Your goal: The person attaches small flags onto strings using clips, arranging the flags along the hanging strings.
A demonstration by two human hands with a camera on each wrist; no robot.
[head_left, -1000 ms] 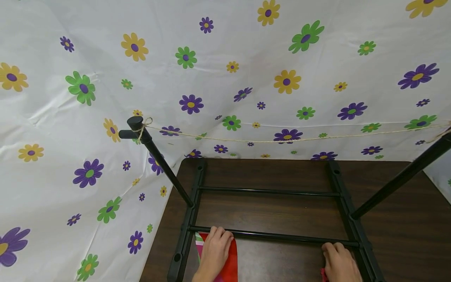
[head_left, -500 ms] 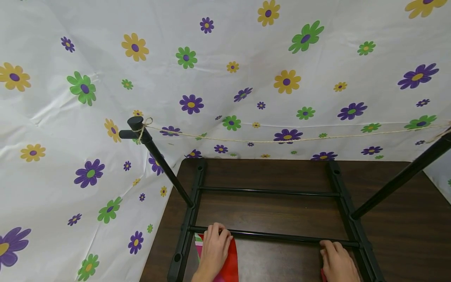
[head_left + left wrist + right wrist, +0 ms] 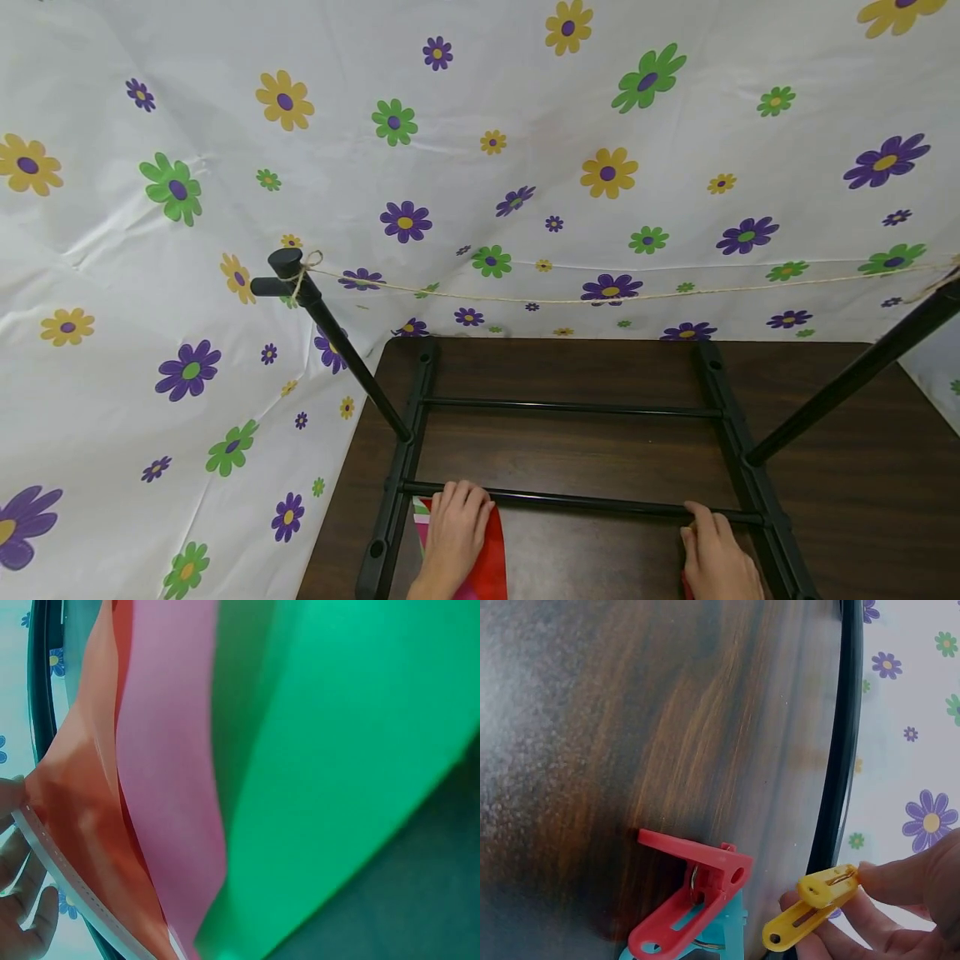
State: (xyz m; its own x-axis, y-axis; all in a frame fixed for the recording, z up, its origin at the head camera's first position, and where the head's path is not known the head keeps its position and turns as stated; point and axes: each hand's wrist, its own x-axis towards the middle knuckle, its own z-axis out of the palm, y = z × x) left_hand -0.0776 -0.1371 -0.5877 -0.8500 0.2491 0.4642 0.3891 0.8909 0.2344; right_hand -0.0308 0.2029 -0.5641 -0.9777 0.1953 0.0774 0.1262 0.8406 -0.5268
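Note:
In the head view my left hand is at the left part of the frame's front crossbar, over red fabric. The left wrist view shows its fingers pinching the corner of a white stitched band along an orange-red pennant. Pink and green pennants hang beside that one, close to the camera. My right hand is near the crossbar's right end. Between its thumb and fingers is a yellow clothespin, seen in the right wrist view. Near it are a red clothespin and a teal one.
A black frame stands on a dark wooden table, with a left post and a right post. Thin twine is tied between the posts. Behind hangs a white sheet with printed flowers.
My right hand has crept a little up toward the crossbar, and its index finger has straightened. The left hand has shifted only slightly, still on the fabric.

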